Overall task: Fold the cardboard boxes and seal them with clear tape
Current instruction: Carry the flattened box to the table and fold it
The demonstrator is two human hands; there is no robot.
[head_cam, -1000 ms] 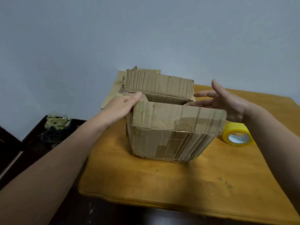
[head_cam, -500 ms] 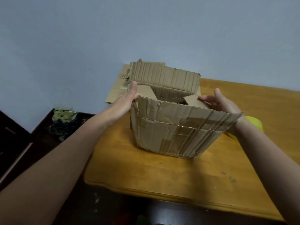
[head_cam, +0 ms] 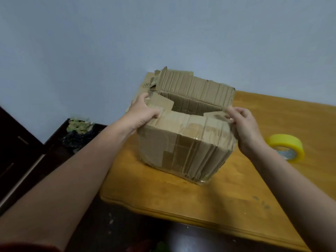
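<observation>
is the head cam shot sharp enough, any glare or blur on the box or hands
Head view: soft, even light, only a faint sheen on the cardboard box and its taped front, a soft shadow at its base on the table; head view is slightly soft overall, left hand and right hand on the flaps included; wide-angle stretch swells the forearms near the bottom corners.

No words can be read; one small dark printed mark (head_cam: 146,85) stands on the flat cardboard (head_cam: 147,78) at ten o'clock from the box (head_cam: 181,142); it is too small to make out.
</observation>
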